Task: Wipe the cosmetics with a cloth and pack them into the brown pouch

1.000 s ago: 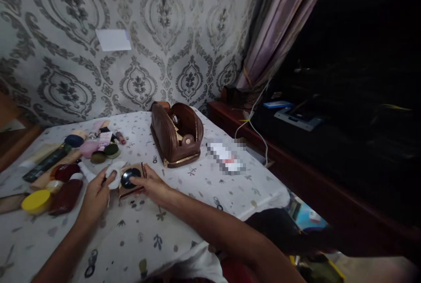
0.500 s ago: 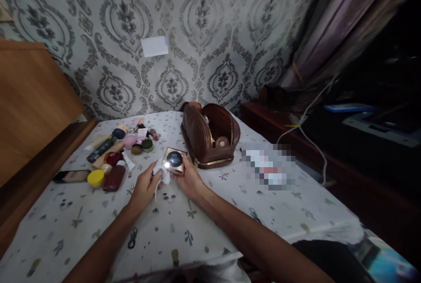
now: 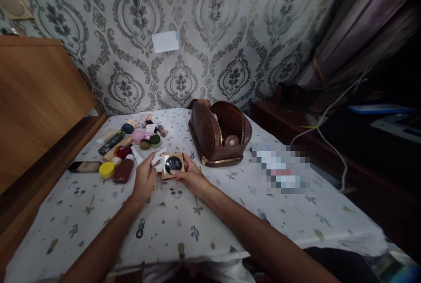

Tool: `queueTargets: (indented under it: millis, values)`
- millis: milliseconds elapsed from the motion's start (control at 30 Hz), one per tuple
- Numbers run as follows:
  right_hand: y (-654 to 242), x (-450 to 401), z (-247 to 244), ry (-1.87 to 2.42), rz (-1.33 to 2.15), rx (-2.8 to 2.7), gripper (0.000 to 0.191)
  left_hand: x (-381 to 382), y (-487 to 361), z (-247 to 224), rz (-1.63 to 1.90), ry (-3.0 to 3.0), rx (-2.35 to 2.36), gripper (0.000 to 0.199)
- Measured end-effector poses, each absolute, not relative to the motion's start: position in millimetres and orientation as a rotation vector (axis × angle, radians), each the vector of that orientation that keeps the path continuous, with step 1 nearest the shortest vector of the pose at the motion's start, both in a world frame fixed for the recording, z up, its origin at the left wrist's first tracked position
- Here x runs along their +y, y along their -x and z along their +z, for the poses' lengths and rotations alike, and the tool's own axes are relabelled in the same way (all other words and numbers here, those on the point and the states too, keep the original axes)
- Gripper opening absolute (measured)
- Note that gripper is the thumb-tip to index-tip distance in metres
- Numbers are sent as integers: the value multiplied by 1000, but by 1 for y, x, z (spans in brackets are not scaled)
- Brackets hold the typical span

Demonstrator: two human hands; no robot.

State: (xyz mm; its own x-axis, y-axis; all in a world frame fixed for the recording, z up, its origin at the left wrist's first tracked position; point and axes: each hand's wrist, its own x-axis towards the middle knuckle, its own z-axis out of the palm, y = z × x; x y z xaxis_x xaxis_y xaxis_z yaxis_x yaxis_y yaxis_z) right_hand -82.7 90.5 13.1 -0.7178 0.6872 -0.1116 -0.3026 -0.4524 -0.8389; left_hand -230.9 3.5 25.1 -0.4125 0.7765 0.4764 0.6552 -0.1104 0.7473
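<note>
A square gold compact (image 3: 177,161) with a round black centre is gripped in my right hand (image 3: 194,177), whose thumb lies across its face. My left hand (image 3: 145,175) pinches a white wipe or tissue (image 3: 159,160) against the compact's left side. Just beyond and to the right stands a brown leather cosmetic bag (image 3: 205,131), unzipped, its inside mostly dark. Left of my hands lie a dark red bottle (image 3: 123,172), a yellow-lidded jar (image 3: 107,170), a flat dark-capped foundation bottle (image 3: 86,167) and a dark green tube (image 3: 112,142).
More cosmetics, among them a pink round bottle (image 3: 138,136) and a green-lidded jar (image 3: 155,141), cluster at the back left. A blurred-out item (image 3: 279,169) lies right of the bag. A wooden cabinet (image 3: 42,98) borders the left; a white cable (image 3: 332,151) hangs at right.
The view has turned slightly left. My right thumb has moved onto the face of the compact, which is tilted differently. The white cloth has shifted up along its left edge.
</note>
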Motion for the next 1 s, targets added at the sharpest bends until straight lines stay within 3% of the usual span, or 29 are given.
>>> queueTargets:
  millis: [100, 267, 467, 767, 900, 1000]
  values:
    - [84, 89, 14, 580, 2191, -1040, 62, 1, 229, 24, 1503, -1806, 1984, 50]
    - [83, 98, 14, 539, 2193, -804, 49, 0, 222, 19, 1374, -2006, 1928, 46]
    - [91, 107, 5, 685, 2225, -495, 18, -1, 218, 17, 1330, -1964, 1940, 42]
    - [82, 98, 14, 618, 2161, -843, 37, -1, 225, 34, 1539, -1610, 2125, 35]
    - [84, 89, 16, 612, 2211, -1019, 53, 1, 230, 30, 1590, -1761, 2139, 35]
    - [85, 87, 17, 590, 2232, -943, 52, -1, 231, 23, 1526, -1994, 2075, 40]
